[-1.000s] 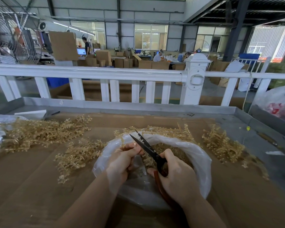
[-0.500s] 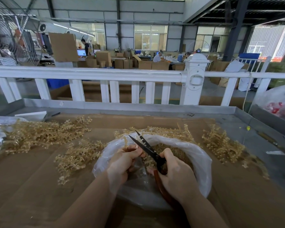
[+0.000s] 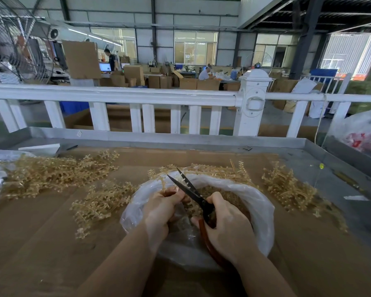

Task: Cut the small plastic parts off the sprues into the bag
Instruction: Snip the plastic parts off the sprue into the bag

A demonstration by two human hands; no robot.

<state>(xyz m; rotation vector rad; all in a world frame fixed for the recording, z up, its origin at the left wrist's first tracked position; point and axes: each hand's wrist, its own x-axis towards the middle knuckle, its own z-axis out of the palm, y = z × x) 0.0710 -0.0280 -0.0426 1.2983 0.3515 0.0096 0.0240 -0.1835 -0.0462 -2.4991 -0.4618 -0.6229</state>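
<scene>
I count four sprue piles (image 3: 51, 174) on my bench (image 3: 30, 243). My right hand (image 3: 227, 224) grips one scissors (image 3: 191, 190), blades apart, pointing far-left; left hand (image 3: 161, 209) fingers pinch a sprue (image 3: 163, 183) over one bag (image 3: 263, 211).

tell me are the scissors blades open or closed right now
Open: the scissors blades spread in a narrow V above the bag, handles gripped by the right hand.

Metal tray table (image 3: 201, 139), cardboard liner (image 3: 41, 243) over it. On the cardboard: sprue piles at left (image 3: 51, 173), centre-left (image 3: 99, 203), right (image 3: 287, 187); open bag (image 3: 261, 202) at centre.
</scene>
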